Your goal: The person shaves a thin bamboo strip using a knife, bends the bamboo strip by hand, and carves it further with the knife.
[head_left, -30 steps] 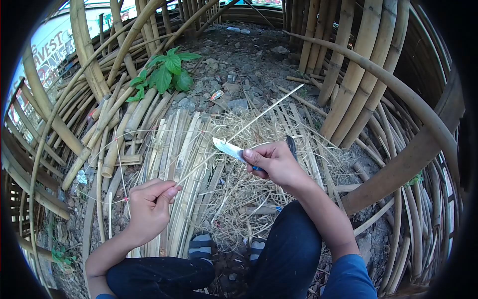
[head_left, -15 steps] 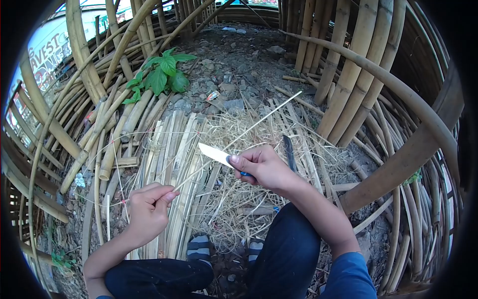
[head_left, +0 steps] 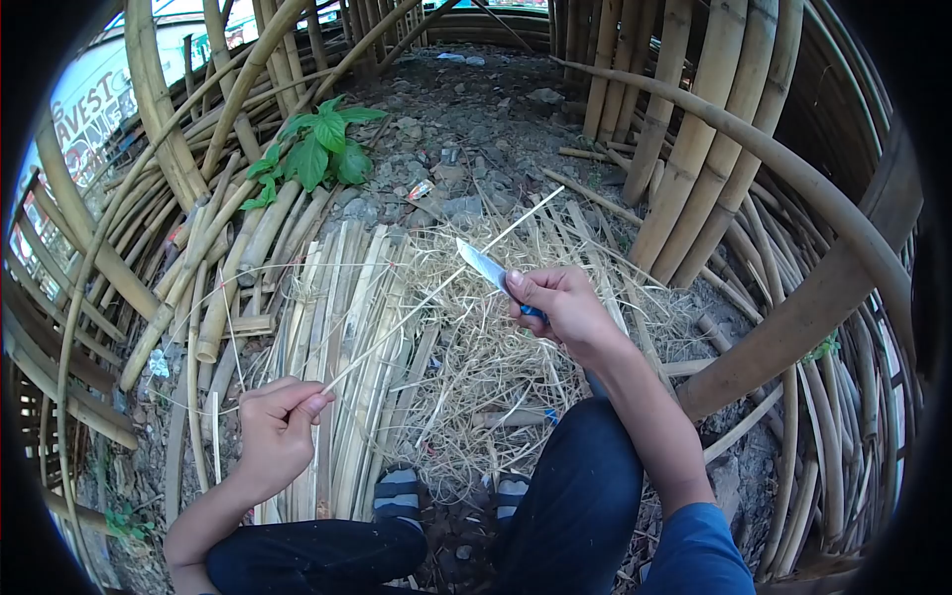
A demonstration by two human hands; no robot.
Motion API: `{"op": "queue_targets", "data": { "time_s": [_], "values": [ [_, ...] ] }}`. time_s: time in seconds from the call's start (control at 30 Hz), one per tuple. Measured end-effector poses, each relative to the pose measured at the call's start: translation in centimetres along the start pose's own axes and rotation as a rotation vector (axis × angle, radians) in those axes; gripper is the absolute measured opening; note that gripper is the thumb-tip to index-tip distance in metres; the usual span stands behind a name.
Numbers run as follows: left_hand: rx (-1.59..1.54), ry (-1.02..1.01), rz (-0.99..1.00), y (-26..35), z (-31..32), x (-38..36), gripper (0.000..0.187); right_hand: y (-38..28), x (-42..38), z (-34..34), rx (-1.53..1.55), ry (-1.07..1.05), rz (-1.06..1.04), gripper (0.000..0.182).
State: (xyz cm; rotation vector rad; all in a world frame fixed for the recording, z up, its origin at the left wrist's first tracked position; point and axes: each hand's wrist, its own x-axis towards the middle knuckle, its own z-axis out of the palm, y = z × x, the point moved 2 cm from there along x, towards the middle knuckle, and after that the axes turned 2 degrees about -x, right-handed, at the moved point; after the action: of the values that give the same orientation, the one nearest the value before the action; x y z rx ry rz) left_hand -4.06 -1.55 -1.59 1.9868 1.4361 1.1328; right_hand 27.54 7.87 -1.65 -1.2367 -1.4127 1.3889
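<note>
My left hand (head_left: 280,426) pinches the near end of a thin bamboo strip (head_left: 392,330) between thumb and fingers. The strip slants up and away to the right, its far end free above the shavings. In my right hand (head_left: 563,305) is a knife (head_left: 484,265) with a blue handle, the thumb pressed near the base of the blade. Its blade points up and left and crosses the strip in this view. Below both hands lie pale bamboo shavings (head_left: 486,367) and a row of split bamboo slats (head_left: 342,297).
Bamboo poles (head_left: 719,129) stand upright at the right, with a curved pole (head_left: 764,149) arching in front. More poles (head_left: 213,283) are piled at the left beside a leafy green plant (head_left: 322,147). Stony ground (head_left: 436,129) stretches behind. My knees (head_left: 585,466) frame the work area.
My right hand and the knife have moved right and slightly up along the strip, and the blade has turned. My left hand has shifted a little left and down with the strip.
</note>
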Motion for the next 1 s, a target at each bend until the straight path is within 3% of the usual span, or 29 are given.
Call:
{"op": "queue_targets", "data": {
  "time_s": [0.23,0.57,0.77,0.8,0.97,1.0],
  "values": [
    [0.057,0.018,-0.017,-1.8,-1.7,-1.1,0.011,0.4,0.4,-4.0,0.173,0.139,0.031,0.039],
    [0.004,-0.066,-0.001,0.0,0.5,0.4,0.011,-0.5,-0.6,2.8,-0.008,-0.197,0.033,0.039],
    [0.053,-0.067,0.050,-0.6,0.1,-0.2,0.010,-0.1,-0.3,1.3,0.021,-0.153,0.051,0.036],
    [0.052,-0.073,0.050,-0.6,0.1,-0.3,0.010,-0.3,-0.2,1.3,0.100,-0.009,0.091,0.037],
    [0.061,0.005,0.023,-0.6,-0.5,-0.8,0.010,0.2,-0.2,-0.7,-0.028,-0.071,0.075,0.037],
    [0.062,0.001,0.021,-0.9,-0.9,-1.0,0.010,0.3,0.2,-2.0,0.059,0.011,0.058,0.037]
  ]
}}
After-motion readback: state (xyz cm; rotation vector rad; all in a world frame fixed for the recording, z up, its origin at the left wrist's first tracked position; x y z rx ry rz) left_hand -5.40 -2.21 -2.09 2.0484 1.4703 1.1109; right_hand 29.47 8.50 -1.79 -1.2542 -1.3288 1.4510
